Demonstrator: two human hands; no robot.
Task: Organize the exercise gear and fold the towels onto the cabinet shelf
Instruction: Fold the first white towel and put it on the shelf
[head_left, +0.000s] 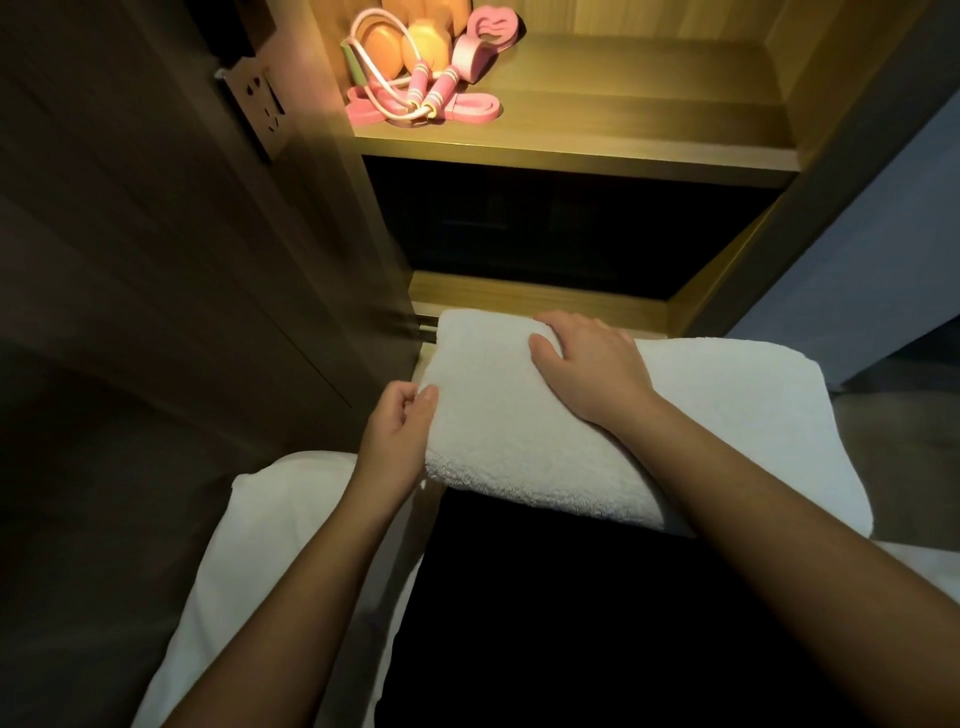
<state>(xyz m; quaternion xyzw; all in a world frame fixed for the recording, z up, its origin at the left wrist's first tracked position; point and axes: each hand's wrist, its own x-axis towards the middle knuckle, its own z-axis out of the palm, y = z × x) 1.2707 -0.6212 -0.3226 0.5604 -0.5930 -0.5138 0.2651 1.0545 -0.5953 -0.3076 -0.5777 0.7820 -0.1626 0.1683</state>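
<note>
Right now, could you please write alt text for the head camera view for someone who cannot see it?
A person's left hand pinches the left edge of a folded white towel while the right hand rests on top. Above, a lit cabinet shelf holds a pink jump rope and pink resistance bands.

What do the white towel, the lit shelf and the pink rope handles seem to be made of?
Towel: likely cotton terry, fuzzy looped pile. Shelf: wood or wood-look laminate, matte, faint straight grain. Rope handles: perhaps foam or plastic, pink with pale bands.
</note>
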